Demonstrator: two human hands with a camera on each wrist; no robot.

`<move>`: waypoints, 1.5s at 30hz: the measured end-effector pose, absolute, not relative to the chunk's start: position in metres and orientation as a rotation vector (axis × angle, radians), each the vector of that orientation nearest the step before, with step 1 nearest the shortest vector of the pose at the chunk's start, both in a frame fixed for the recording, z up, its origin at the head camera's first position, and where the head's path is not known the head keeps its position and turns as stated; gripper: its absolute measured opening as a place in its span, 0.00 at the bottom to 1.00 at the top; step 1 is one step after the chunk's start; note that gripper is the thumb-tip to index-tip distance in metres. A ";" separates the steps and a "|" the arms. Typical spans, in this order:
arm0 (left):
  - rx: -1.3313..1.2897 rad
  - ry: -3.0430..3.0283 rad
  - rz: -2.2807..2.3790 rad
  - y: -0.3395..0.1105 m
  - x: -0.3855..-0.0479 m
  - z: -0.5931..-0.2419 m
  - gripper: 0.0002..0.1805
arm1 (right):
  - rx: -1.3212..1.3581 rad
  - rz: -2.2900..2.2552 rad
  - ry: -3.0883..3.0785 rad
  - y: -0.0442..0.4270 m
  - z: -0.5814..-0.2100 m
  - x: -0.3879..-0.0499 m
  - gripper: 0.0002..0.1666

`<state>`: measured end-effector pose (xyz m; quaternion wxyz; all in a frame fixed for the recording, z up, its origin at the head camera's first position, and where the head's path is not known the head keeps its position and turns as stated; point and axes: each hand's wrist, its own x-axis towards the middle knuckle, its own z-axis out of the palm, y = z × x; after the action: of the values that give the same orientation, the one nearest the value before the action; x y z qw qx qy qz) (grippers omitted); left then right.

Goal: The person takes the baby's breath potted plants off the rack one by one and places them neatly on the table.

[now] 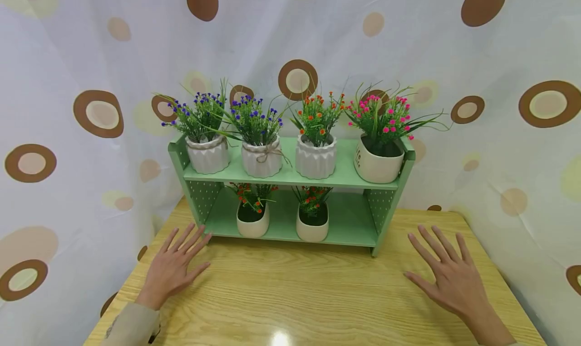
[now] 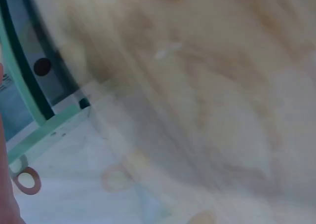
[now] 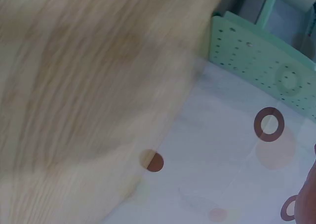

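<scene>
My left hand (image 1: 170,270) is spread over the wooden table, its fingertips close to the front left foot of a green two-tier shelf (image 1: 290,182). On the right, my other hand (image 1: 454,278) is spread too, apart from the shelf's right side, holding nothing. Along the upper tier stand two white pots with purple flowers (image 1: 195,111), a white pot with orange flowers (image 1: 316,157) and a cream pot with pink flowers (image 1: 379,162). Two cream pots with red-orange flowers, a left one (image 1: 252,225) and a right one (image 1: 312,230), stand on the lower tier.
The wooden table (image 1: 290,285) has its left and right edges near the hands. Behind and beside it hangs a white curtain (image 1: 254,28) with brown and beige circles. In the right wrist view, the shelf's perforated side panel (image 3: 261,61) shows at the top right.
</scene>
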<state>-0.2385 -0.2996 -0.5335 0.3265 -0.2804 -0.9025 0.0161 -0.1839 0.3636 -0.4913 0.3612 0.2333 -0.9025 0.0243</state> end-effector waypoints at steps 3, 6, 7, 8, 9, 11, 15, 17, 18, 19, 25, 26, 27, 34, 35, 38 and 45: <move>-0.738 -2.355 0.020 -0.295 -0.241 -0.523 0.40 | 0.587 0.106 -2.301 0.357 -0.486 -0.186 0.53; -0.723 -2.352 -0.001 -0.289 -0.242 -0.509 0.40 | 0.562 0.183 -2.294 0.349 -0.477 -0.186 0.53; -0.718 -2.347 -0.011 -0.287 -0.243 -0.505 0.39 | 0.551 0.212 -2.291 0.346 -0.473 -0.185 0.53; -0.710 -2.340 -0.020 -0.284 -0.243 -0.500 0.39 | 0.538 0.245 -2.288 0.342 -0.469 -0.185 0.53; -0.702 -2.335 -0.033 -0.282 -0.243 -0.496 0.39 | 0.525 0.280 -2.289 0.339 -0.465 -0.184 0.53; -0.686 -2.308 -0.046 -0.278 -0.244 -0.487 0.39 | 0.502 0.344 -2.290 0.333 -0.458 -0.184 0.54; -0.659 -2.235 -0.112 -0.269 -0.248 -0.471 0.39 | 0.488 0.489 -2.261 0.322 -0.442 -0.185 0.51; -0.643 -2.191 -0.160 -0.265 -0.251 -0.462 0.38 | 0.487 0.563 -2.243 0.318 -0.434 -0.186 0.47; -0.634 -2.171 -0.186 -0.263 -0.252 -0.457 0.38 | 0.485 0.601 -2.232 0.316 -0.430 -0.186 0.45; -0.623 -2.150 -0.211 -0.262 -0.253 -0.453 0.37 | 0.480 0.638 -2.222 0.313 -0.426 -0.187 0.44; -0.558 -2.055 -0.305 -0.259 -0.261 -0.426 0.37 | 0.485 0.890 -2.129 0.299 -0.405 -0.195 0.45; -0.547 -2.044 -0.317 -0.259 -0.262 -0.422 0.37 | 0.490 0.927 -2.110 0.297 -0.401 -0.196 0.45; -0.541 -2.033 -0.332 -0.260 -0.263 -0.417 0.37 | 0.489 0.954 -2.093 0.294 -0.398 -0.198 0.45; -0.451 -2.040 -0.445 -0.267 -0.274 -0.390 0.38 | 0.473 1.069 -2.022 0.277 -0.378 -0.213 0.44; -0.438 -2.041 -0.458 -0.269 -0.276 -0.386 0.39 | 0.477 1.081 -2.008 0.275 -0.376 -0.216 0.43; -0.397 -2.040 -0.498 -0.276 -0.279 -0.376 0.39 | 0.480 1.103 -1.974 0.268 -0.369 -0.224 0.43; -0.288 -2.069 -0.660 -0.292 -0.289 -0.359 0.37 | 0.449 1.182 -1.962 0.246 -0.347 -0.230 0.40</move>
<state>-0.2892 -0.2921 -0.3592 0.4575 -0.1168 -0.8398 -0.2680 -0.2300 0.2464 -0.3471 0.3928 0.1770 -0.7729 0.4658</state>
